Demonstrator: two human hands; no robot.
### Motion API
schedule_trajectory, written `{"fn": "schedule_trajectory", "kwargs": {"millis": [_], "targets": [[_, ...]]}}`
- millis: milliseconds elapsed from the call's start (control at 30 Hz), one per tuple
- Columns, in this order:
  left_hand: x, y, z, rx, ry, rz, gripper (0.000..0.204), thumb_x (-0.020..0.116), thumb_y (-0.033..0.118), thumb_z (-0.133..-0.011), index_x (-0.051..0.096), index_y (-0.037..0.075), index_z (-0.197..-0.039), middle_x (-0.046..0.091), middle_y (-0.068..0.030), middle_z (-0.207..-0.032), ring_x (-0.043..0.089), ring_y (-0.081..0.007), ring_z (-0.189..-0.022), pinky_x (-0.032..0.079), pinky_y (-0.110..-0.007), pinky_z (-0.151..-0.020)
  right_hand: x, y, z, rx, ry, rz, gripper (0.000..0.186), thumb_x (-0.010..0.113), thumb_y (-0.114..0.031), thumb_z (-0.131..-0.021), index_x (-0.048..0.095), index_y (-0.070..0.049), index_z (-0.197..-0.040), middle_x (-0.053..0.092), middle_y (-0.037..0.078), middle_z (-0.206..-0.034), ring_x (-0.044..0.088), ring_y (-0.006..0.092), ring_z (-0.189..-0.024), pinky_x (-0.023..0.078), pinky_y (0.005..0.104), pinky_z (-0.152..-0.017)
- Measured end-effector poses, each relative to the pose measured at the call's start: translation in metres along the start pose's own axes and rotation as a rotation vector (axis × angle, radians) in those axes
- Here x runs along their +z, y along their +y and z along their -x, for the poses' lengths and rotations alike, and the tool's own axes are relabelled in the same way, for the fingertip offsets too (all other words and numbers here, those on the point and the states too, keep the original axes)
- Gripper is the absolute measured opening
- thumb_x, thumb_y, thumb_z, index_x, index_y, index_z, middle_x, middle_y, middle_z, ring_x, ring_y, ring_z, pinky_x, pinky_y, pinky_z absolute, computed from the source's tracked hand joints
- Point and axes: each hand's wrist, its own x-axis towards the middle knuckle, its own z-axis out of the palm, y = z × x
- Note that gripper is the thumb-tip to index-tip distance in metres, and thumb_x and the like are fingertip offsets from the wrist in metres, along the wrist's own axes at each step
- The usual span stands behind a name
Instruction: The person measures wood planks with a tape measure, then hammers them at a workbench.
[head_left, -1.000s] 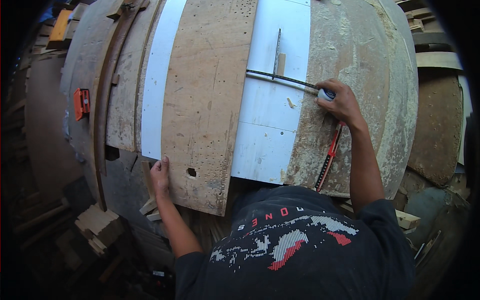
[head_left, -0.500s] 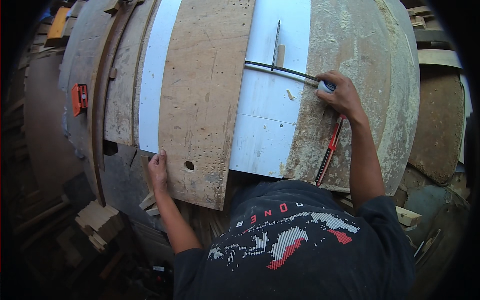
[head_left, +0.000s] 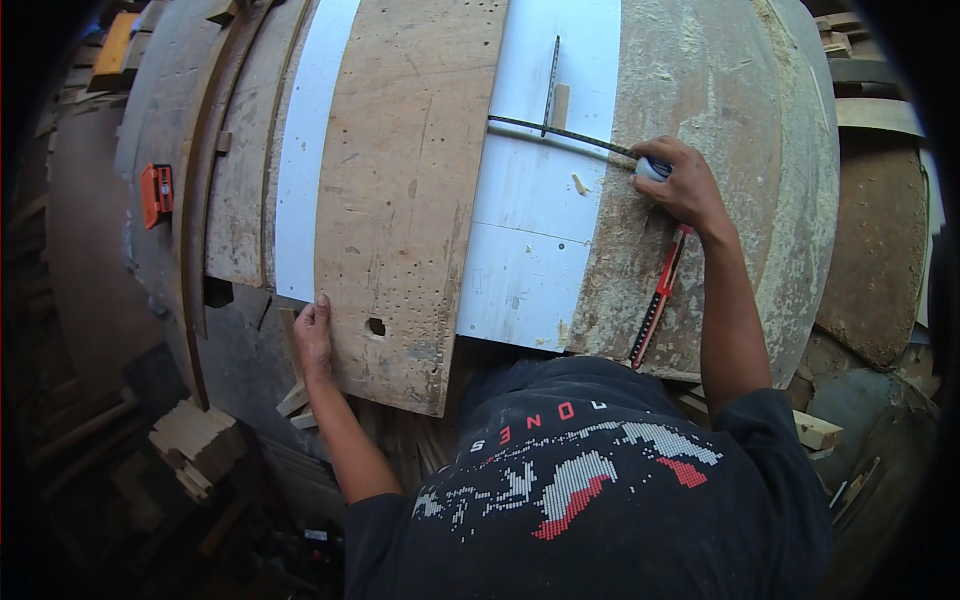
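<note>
My right hand [head_left: 683, 182] is closed around a small tape measure [head_left: 652, 169] above the worn bench top. From it the dark blade [head_left: 585, 138] stretches left across a white panel [head_left: 530, 275] to the right edge of a brown plywood board [head_left: 400, 190]. That board, dotted with small holes, lies lengthwise over the white panel. At its near left edge, my left hand [head_left: 314, 335] is closed on the board, with the thumb on top. A thin dark strip [head_left: 552, 80] and a small wood piece [head_left: 561, 106] lie beside the blade.
A long red-and-black tool [head_left: 660, 297] lies below my right hand. On the left are an orange case [head_left: 157, 195] and long wooden strips [head_left: 190, 240]. Stacked wood offcuts [head_left: 195, 440] sit below the bench at lower left. The bench surface [head_left: 720, 100] carries sawdust.
Both hands keep their holds, and the tape stays stretched out to the board's edge. The whole view has shifted very slightly.
</note>
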Motion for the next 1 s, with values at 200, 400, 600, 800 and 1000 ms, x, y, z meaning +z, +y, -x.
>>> {"fn": "schedule_trajectory", "kwargs": {"millis": [200, 400, 600, 800, 1000], "targets": [[0.002, 0.002, -0.001, -0.004, -0.002, 0.004, 0.049, 0.063, 0.050, -0.091, 0.065, 0.001, -0.086, 0.064, -0.0010, -0.083, 0.052, -0.0083, -0.074, 0.043, -0.025, -0.070, 0.000, 0.000, 0.000, -0.006, -0.006, 0.018, 0.038, 0.072, -0.017, -0.071, 0.069, -0.006, -0.108, 0.065, 0.012, -0.101, 0.063, 0.0295, -0.096, 0.050, 0.0369, -0.088], [0.001, -0.004, -0.003, -0.028, 0.010, 0.012, 0.047, 0.064, 0.047, -0.091, 0.066, 0.001, -0.086, 0.064, -0.0006, -0.084, 0.052, -0.0079, -0.074, 0.043, -0.024, -0.070, 0.000, 0.001, 0.000, 0.001, -0.004, 0.010, 0.039, 0.072, -0.017, -0.071, 0.069, -0.006, -0.108, 0.065, 0.013, -0.100, 0.063, 0.0296, -0.095, 0.050, 0.0368, -0.087], [0.004, 0.001, 0.000, -0.026, 0.004, 0.053, 0.045, 0.064, 0.046, -0.091, 0.067, 0.002, -0.086, 0.064, 0.0002, -0.083, 0.052, -0.0073, -0.074, 0.042, -0.024, -0.070, 0.001, 0.003, 0.001, 0.007, -0.009, -0.004, 0.040, 0.073, -0.016, -0.070, 0.069, -0.006, -0.108, 0.065, 0.012, -0.101, 0.063, 0.0294, -0.095, 0.050, 0.0363, -0.087], [0.002, -0.001, 0.000, -0.021, 0.000, 0.062, 0.043, 0.064, 0.046, -0.091, 0.065, 0.003, -0.084, 0.062, 0.0018, -0.081, 0.050, -0.0065, -0.072, 0.041, -0.024, -0.067, 0.002, 0.005, 0.001, 0.020, -0.002, -0.062, 0.039, 0.073, -0.016, -0.071, 0.069, -0.007, -0.108, 0.065, 0.012, -0.104, 0.064, 0.0291, -0.097, 0.049, 0.0357, -0.089], [0.001, -0.001, -0.001, -0.019, -0.002, 0.034, 0.044, 0.064, 0.046, -0.091, 0.064, 0.004, -0.083, 0.061, 0.0022, -0.080, 0.048, -0.0065, -0.072, 0.041, -0.024, -0.067, 0.003, 0.002, 0.001, 0.034, 0.004, -0.045, 0.038, 0.073, -0.016, -0.071, 0.069, -0.007, -0.108, 0.066, 0.011, -0.104, 0.064, 0.0289, -0.097, 0.050, 0.0362, -0.089]]}}
